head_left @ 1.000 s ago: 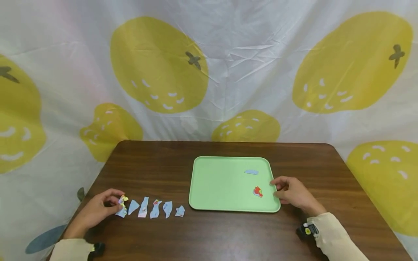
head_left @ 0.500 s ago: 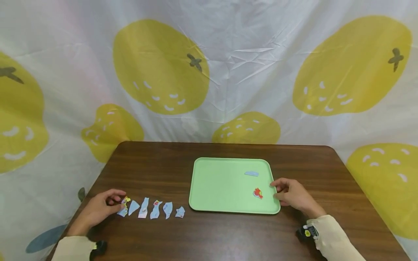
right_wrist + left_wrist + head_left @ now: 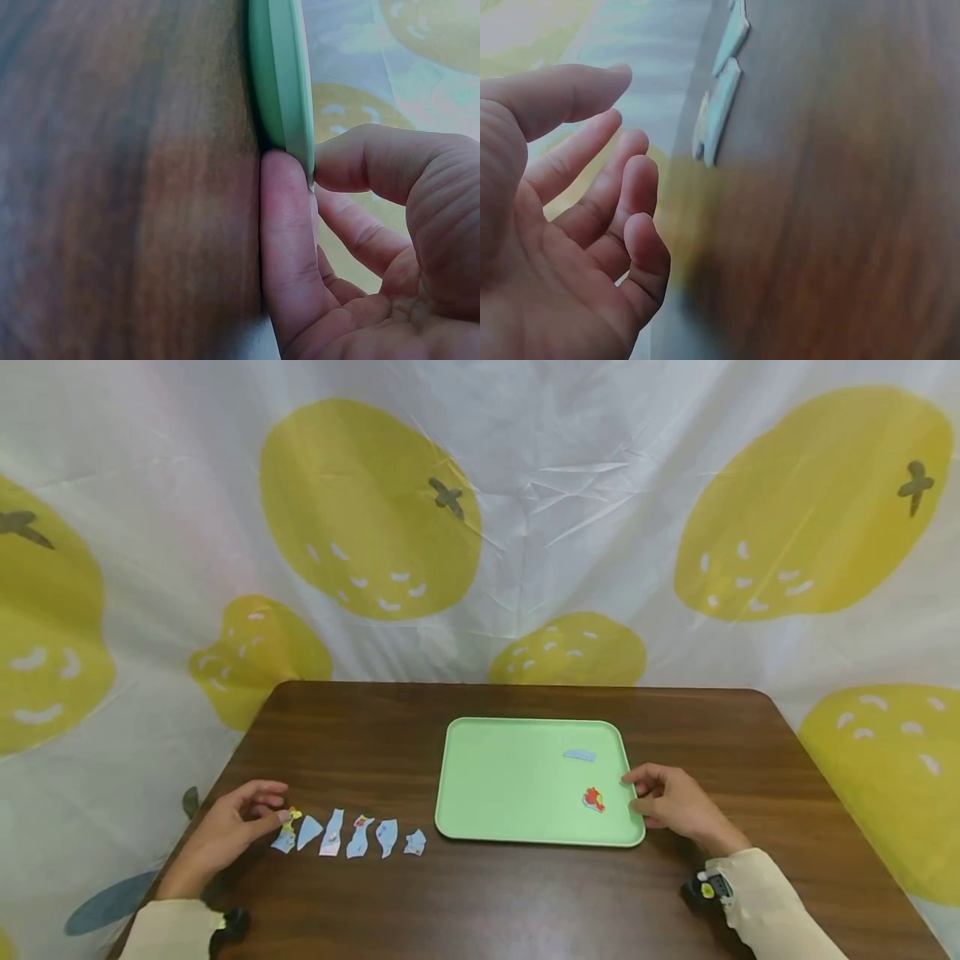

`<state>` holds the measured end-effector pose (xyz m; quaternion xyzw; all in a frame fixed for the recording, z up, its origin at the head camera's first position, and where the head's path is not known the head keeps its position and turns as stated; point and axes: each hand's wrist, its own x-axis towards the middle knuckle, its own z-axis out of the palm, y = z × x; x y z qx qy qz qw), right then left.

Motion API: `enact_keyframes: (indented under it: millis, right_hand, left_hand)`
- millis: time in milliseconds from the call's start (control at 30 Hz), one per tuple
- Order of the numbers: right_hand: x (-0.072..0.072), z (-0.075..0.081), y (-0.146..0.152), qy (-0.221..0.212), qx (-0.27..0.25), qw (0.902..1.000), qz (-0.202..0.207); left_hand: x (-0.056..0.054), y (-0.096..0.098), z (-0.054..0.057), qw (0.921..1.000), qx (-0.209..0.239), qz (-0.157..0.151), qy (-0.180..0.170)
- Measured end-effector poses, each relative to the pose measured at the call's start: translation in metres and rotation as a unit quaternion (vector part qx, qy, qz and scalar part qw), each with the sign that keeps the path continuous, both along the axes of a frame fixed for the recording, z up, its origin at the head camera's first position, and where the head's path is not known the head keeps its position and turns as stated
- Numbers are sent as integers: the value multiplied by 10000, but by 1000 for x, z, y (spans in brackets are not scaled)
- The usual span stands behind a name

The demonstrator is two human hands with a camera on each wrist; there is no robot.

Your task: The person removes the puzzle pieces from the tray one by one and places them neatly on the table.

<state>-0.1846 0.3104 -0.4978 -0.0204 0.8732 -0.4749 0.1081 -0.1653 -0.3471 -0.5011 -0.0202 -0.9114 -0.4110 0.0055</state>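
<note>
Several light-blue printed puzzle pieces lie in a row on the left part of the table. The leftmost piece (image 3: 285, 835), blue with a yellow and red print, is nearest to my left hand (image 3: 232, 827). That hand hovers beside it, its fingers loosely bent and nothing held, as the left wrist view confirms. At the right, a green tray (image 3: 517, 785) carries a narrow blue piece (image 3: 580, 755) and a red-and-yellow printed piece (image 3: 593, 800). My right hand (image 3: 678, 806) holds the tray's right rim; in the right wrist view its thumb (image 3: 352, 157) touches the rim's edge.
The brown wooden table (image 3: 487, 893) lies under everything. A pale curtain (image 3: 525, 527) with large yellow fruit prints hangs behind it. More pieces stand in the row: a triangular one (image 3: 308, 832), a tall one (image 3: 332, 833) and a small one (image 3: 415, 842) at its right end.
My left hand has come off the leftmost piece and risen slightly; that piece has shifted a little right, closer to the row. The right hand still holds the tray's rim.
</note>
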Motion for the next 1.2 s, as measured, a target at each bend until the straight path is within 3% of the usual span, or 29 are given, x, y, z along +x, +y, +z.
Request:
enact_keyframes:
  millis: [433, 1200]
  right_hand:
    - [-1, 2, -2, -14, 16, 10000, 40]
    - [-2, 3, 1, -48, 76, 9999, 46]
  left_hand:
    - [-9, 25, 19, 9991, 118, -62, 398]
    - [-40, 94, 29, 9921, 711, -946, 422]
